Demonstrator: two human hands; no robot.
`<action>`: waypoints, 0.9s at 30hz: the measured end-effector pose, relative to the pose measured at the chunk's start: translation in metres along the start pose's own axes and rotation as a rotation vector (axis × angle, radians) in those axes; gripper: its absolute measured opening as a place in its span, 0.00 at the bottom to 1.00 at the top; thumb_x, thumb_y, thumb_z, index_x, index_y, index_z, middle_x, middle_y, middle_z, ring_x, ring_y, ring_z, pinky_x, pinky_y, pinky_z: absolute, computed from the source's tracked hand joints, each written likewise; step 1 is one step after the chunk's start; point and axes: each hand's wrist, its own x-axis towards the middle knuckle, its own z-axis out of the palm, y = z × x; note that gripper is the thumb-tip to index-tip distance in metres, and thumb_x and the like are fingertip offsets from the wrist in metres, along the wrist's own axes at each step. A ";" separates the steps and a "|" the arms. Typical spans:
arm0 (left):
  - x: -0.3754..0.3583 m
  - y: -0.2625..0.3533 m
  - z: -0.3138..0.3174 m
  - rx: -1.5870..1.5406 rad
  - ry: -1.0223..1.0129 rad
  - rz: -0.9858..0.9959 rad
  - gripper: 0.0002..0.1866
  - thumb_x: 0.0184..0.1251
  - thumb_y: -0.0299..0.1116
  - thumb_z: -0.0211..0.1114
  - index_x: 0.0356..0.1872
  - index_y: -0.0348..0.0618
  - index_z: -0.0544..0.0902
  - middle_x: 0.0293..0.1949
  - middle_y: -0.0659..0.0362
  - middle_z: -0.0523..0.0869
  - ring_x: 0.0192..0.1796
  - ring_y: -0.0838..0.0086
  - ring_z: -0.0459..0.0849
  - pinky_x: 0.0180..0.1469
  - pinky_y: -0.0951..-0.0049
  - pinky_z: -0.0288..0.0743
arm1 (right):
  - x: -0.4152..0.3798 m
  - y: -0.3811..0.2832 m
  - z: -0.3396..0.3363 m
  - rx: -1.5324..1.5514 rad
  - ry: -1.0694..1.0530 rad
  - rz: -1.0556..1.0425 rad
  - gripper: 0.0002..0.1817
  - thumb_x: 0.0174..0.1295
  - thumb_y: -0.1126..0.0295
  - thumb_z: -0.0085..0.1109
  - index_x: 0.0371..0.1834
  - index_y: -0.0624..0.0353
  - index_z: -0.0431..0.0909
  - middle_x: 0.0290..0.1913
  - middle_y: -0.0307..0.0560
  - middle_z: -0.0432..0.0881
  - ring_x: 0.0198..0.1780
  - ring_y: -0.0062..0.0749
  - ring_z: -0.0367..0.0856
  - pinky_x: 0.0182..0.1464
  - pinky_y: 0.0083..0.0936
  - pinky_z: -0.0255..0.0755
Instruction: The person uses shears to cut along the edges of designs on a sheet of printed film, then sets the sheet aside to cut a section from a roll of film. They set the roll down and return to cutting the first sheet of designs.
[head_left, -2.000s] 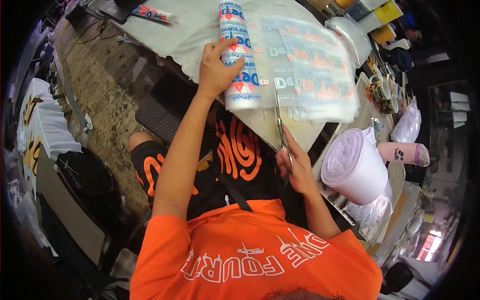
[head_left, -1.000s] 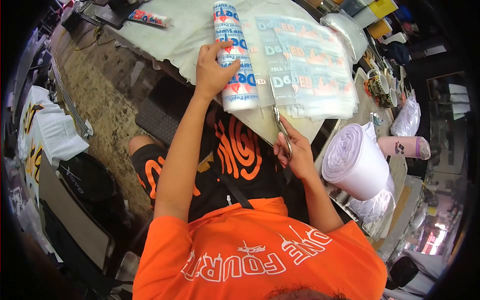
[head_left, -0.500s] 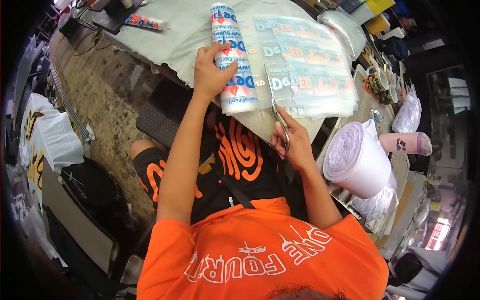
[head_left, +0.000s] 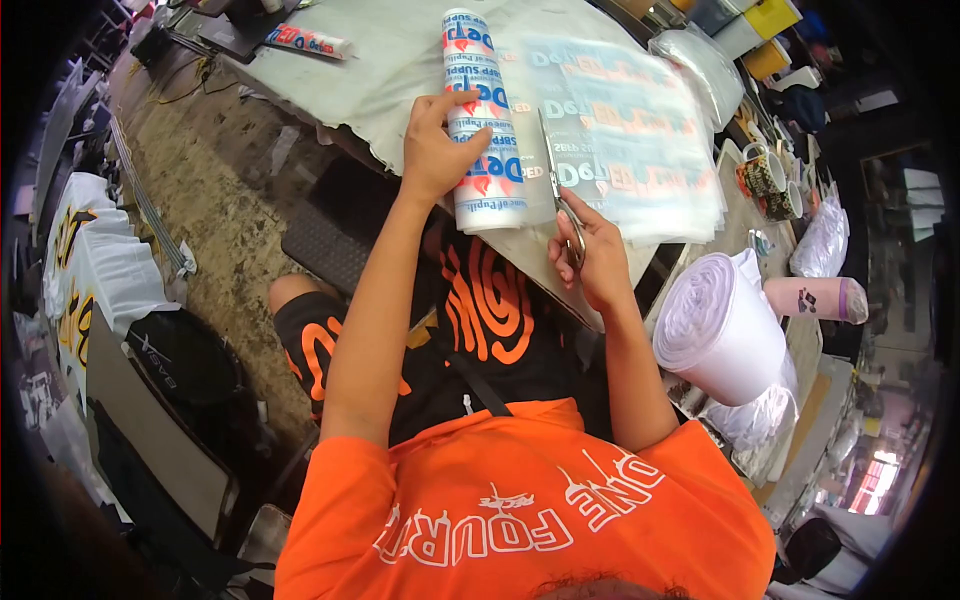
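Observation:
A roll of printed plastic film (head_left: 490, 212), white with blue and red lettering, lies lengthwise on the table. My left hand (head_left: 436, 152) grips it from the left side, thumb and fingers resting over its top. Clear film runs from the roll toward a pile of printed plastic sheets (head_left: 640, 205) on the right. In my right hand (head_left: 600, 255) is a pair of metal scissors (head_left: 553, 165), its blades pointing away from me at the film between roll and pile. Whether the film lies between the blades is hard to see.
The pale-covered table (head_left: 350, 85) carries a smaller printed roll (head_left: 312, 42) at its far left. On the right stand a large white roll (head_left: 725, 335), a pink cylinder (head_left: 815, 299), mugs (head_left: 765, 175) and a clear plastic bag (head_left: 822, 235). A black round stool (head_left: 180, 365) is at lower left.
My right hand and the scissors have moved farther from me along the film beside the roll. My left hand stays on the roll, and the whole view has shifted slightly.

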 end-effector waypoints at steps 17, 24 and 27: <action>0.000 0.002 0.002 -0.013 0.062 0.037 0.26 0.52 0.36 0.79 0.57 0.52 0.90 0.49 0.56 0.82 0.44 0.67 0.83 0.50 0.67 0.81 | 0.031 -0.013 0.011 -0.022 0.053 -0.007 0.36 0.78 0.60 0.63 0.84 0.62 0.62 0.24 0.41 0.79 0.17 0.23 0.75 0.19 0.23 0.69; 0.001 0.002 0.002 -0.024 0.054 0.030 0.26 0.51 0.35 0.79 0.57 0.52 0.90 0.49 0.56 0.82 0.45 0.67 0.84 0.50 0.67 0.81 | 0.039 -0.020 0.010 -0.053 0.068 -0.012 0.36 0.77 0.61 0.64 0.83 0.63 0.63 0.24 0.41 0.78 0.17 0.24 0.75 0.19 0.24 0.69; 0.001 0.002 0.002 -0.052 0.034 0.027 0.26 0.51 0.35 0.79 0.57 0.51 0.89 0.49 0.56 0.83 0.45 0.66 0.84 0.50 0.66 0.81 | 0.050 -0.032 0.010 -0.013 0.073 0.011 0.36 0.77 0.62 0.65 0.83 0.62 0.64 0.23 0.40 0.77 0.17 0.24 0.74 0.19 0.25 0.69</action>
